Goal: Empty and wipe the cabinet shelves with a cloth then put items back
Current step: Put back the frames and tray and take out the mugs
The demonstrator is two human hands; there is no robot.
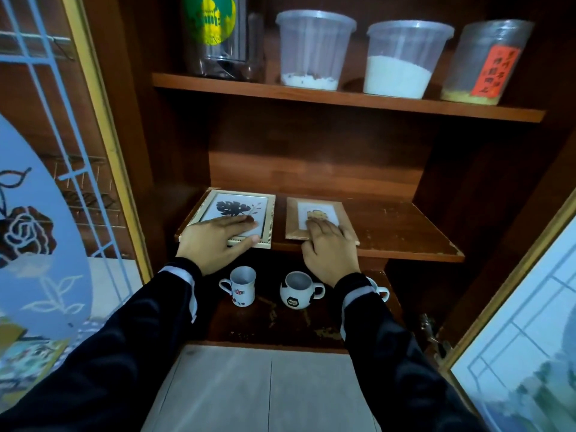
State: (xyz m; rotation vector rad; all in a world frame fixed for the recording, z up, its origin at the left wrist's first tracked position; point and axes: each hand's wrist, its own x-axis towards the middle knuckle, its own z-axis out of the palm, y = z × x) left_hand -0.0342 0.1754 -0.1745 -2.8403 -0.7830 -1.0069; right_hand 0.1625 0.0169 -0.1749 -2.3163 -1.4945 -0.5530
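A: What's in the wooden cabinet (311, 157), biggest first?

B: Top shelf (343, 98): a row of clear plastic tubs (405, 57), two part-full of white grains. Middle shelf (405, 235), worn and chipped at its front edge: two picture frames lying flat, side by side but apart. Below them, small ceramic mugs (240, 286).

A: And the hands?

B: The left hand (215, 241) lies flat on the pale leaf-print frame (237, 216), thumb hooked over its near edge. The right hand (327, 244) rests, fingers spread, on the brown frame (318, 219). Neither is clenched; whether either has truly gripped yet, I cannot tell.

A: How will they handle?

B: Light and stiff, I'd judge, with slick, probably glazed, breakable fronts. Better to pinch the rigid rims at the near edge than press the middle. No cloth is in view.
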